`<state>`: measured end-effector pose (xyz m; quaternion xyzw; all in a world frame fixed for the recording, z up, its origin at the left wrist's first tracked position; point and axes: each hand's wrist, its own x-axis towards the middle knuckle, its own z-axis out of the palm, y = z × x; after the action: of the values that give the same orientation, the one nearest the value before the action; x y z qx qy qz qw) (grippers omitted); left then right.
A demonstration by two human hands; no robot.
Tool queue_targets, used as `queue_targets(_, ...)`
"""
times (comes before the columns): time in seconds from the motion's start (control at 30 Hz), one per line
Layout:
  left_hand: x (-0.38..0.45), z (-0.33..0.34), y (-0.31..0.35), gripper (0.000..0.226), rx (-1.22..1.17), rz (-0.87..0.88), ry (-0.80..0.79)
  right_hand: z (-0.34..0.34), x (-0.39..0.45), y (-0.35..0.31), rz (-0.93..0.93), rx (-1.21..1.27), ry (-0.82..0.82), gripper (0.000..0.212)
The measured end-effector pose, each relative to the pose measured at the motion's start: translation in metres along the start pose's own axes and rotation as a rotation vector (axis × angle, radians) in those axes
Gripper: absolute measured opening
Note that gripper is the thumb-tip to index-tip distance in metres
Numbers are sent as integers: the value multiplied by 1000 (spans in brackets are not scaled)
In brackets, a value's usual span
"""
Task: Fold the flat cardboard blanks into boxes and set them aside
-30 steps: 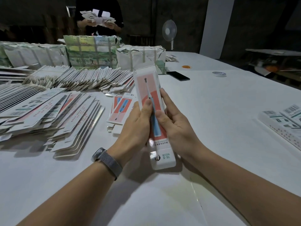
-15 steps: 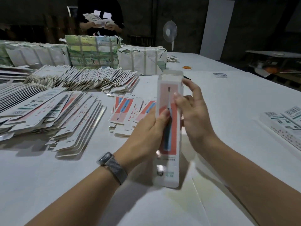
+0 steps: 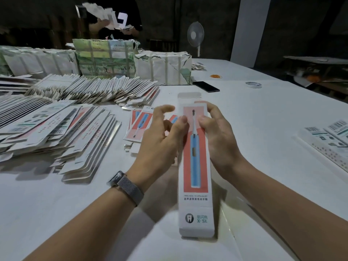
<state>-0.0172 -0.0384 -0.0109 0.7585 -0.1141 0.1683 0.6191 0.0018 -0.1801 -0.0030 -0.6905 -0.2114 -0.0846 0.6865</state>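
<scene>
Box [image 3: 195,166], long and narrow with a blue toothbrush printed on a red panel, sits upright-ish between your two hands above the table [image 3: 263,129], its far-end flap still open. Your left hand [image 3: 162,140] grips the box's left edge, thumb pressed on the printed face, the other fingers blurred behind it. Your right hand [image 3: 218,136] holds the right edge near the top, thumb on the front, fingers curled round the side. A grey mesh watch [image 3: 125,184] is on your left wrist.

Just beyond the left hand lie a few loose flat blanks [image 3: 139,125], same red print facing up. Further left, a big fanned stack of blanks [image 3: 56,132] spreads over the table, and another fanned row [image 3: 98,89] sits behind it. Wrapped bundles [image 3: 105,59] stand along the far edge. Right of those: a dark phone [image 3: 206,86], a tape roll [image 3: 253,84], something small and orange [image 3: 216,76]. Finished boxes [image 3: 327,140] lie at the right edge, barcodes up. Across the table another person [image 3: 114,17] handles blanks; a fan [image 3: 195,34] stands behind.
</scene>
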Motion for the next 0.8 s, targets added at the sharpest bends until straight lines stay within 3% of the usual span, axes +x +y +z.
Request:
queue_targets(0.13, 1, -2, -2, 32, -80, 70, 21, 3, -1, 2, -9, 6, -53, 29)
queue_targets(0.23, 2, -3, -2, 21, -181, 24, -31, 2, -1, 2, -9, 9, -65, 26)
queue_targets(0.47, 0, -4, 2, 19, -190, -37, -89, -3, 4, 0, 16, -21, -35, 29)
queue_targets(0.8, 1, -2, -2, 16, -189, -55, -107, -2, 6, 3, 41, 121, 30, 33)
